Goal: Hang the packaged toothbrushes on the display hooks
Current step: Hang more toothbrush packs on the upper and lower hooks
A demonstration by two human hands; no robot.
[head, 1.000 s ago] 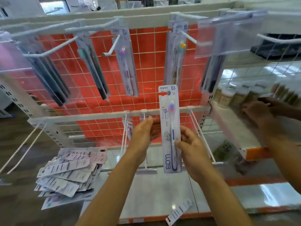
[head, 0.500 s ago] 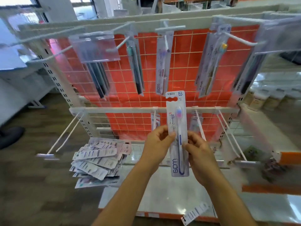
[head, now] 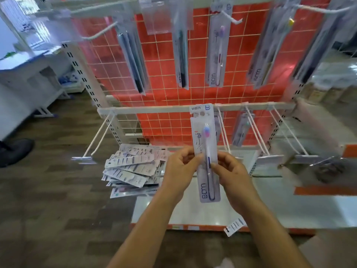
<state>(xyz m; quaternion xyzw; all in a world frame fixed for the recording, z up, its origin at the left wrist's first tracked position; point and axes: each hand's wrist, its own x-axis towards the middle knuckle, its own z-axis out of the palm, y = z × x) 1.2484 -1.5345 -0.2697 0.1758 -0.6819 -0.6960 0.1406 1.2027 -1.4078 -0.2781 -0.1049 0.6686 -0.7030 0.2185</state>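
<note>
Both hands hold one packaged toothbrush (head: 205, 144) upright in front of the lower rail (head: 154, 109). My left hand (head: 180, 170) pinches its left edge and my right hand (head: 232, 174) pinches its right edge, at mid-height. The pack's hang hole sits level with the rail. White double-wire display hooks (head: 224, 132) jut forward from the rail just right of the pack. A pile of packaged toothbrushes (head: 133, 167) lies on the base shelf at the left. Several packs hang from the upper hooks (head: 216, 53) against the red grid panel.
An empty hook pair (head: 100, 136) juts out at the rail's left end. More hooks with label holders (head: 270, 158) stand to the right. One loose pack (head: 234, 226) overhangs the white base shelf (head: 289, 209) front edge. A shoe (head: 13, 151) rests on the floor far left.
The view has swung left and down, so the rack sits further right. The held pack stays upright between both hands. Another person's arm seen at the right earlier is out of view.
</note>
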